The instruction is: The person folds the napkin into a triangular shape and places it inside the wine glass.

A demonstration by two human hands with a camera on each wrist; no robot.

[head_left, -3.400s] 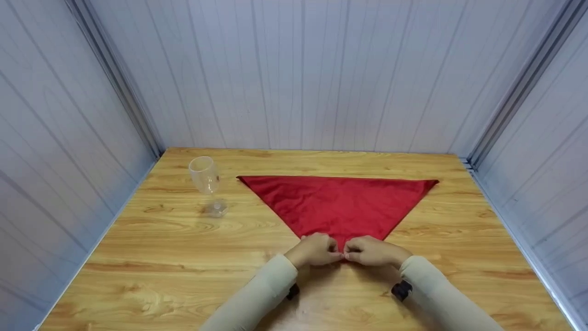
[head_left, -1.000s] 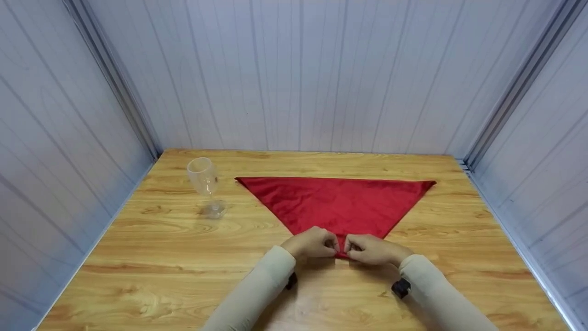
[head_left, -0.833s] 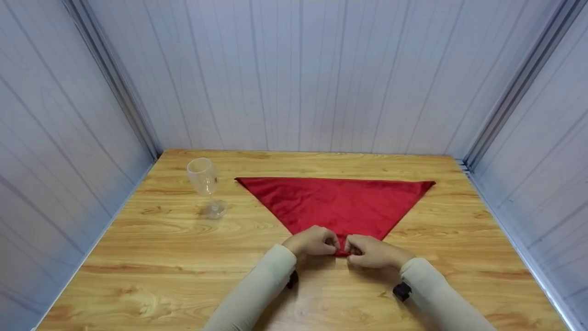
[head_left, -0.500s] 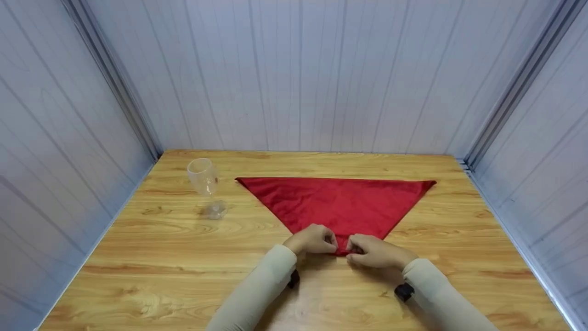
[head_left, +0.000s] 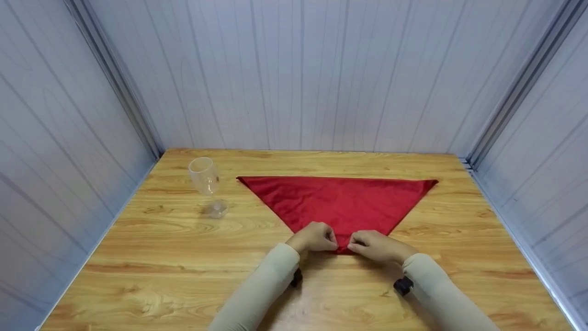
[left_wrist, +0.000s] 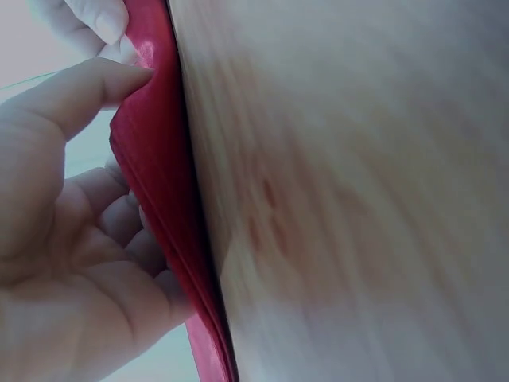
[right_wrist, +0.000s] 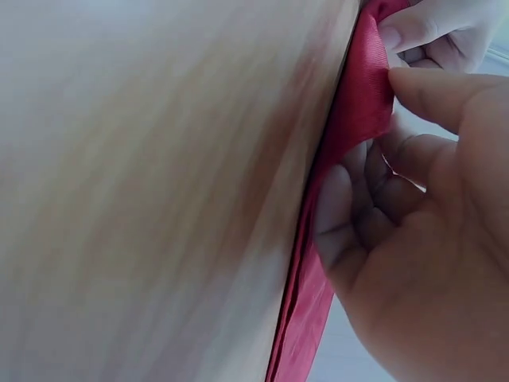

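A red cloth napkin lies as a triangle, its long side at the back and its near corner turned in to a short blunt edge. My left hand pinches the left of this edge, thumb and fingertips on the fabric. Just across a small gap, my right hand pinches its right part. In the left wrist view, the layered cloth rises slightly off the table between thumb and fingers. The right wrist view shows the raised red edge between the right thumb and curled fingers.
A clear stemmed glass stands upright on the wooden table, left of the cloth. White panelled walls enclose the table at the back and both sides. Each sleeved wrist has a black device strapped beneath it.
The cloth's near end has moved slightly back from me and become a wider blunt edge. Both hands have shifted away from me with it and a little apart. The glass has stayed put.
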